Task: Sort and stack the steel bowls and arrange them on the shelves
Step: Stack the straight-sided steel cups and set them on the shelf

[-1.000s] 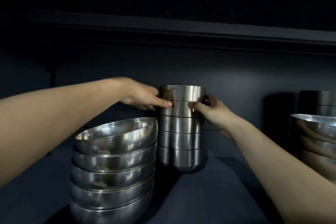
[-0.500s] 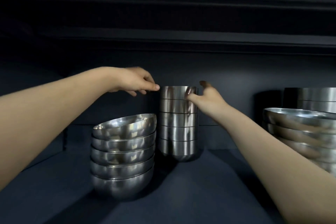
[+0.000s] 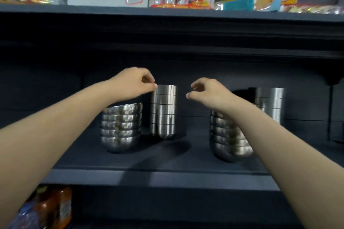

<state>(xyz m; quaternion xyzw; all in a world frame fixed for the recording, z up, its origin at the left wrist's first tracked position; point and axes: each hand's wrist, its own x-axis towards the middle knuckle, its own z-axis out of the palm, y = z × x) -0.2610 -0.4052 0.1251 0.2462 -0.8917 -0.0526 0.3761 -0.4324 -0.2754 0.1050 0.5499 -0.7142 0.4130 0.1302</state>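
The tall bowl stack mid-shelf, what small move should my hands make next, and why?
Probably draw the left hand sideways away from the top rim of the tall bowl stack. The stack stands upright on the shelf, the right hand is clear of it and holds nothing, and only the left fingertips are at the rim; whether they touch is unclear.

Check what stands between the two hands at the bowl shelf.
In the head view, the top of the tall stack of straight-sided steel bowls stands between the left hand and right hand.
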